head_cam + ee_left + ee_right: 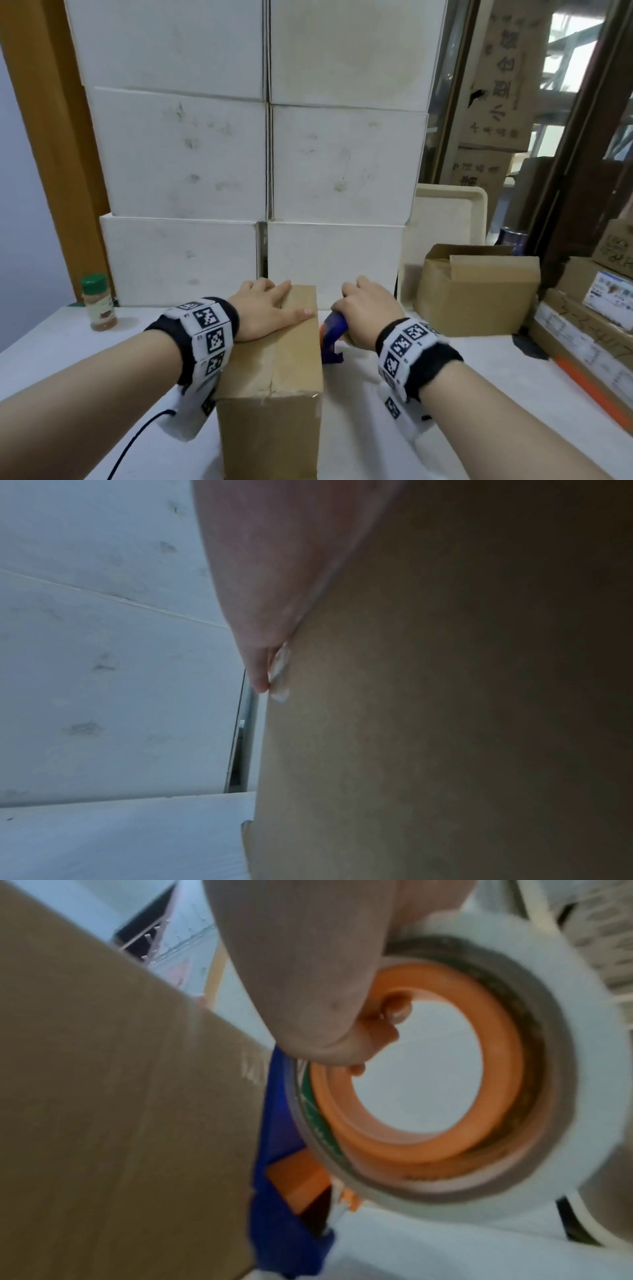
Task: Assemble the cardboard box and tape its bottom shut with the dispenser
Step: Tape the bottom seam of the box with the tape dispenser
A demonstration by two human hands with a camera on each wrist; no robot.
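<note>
A brown cardboard box stands on the white table, its closed flaps facing up with a seam down the middle. My left hand lies flat on the far end of those flaps, fingers straight. In the left wrist view the box's side fills the right half, under the palm. Just right of the box, my right hand grips the blue tape dispenser. The right wrist view shows my fingers curled through the orange core of its tape roll, beside the box wall.
A wall of stacked white boxes rises right behind the box. A green-capped spice jar stands at the left. At the right are an open brown carton, a cream tray on edge and flat cartons.
</note>
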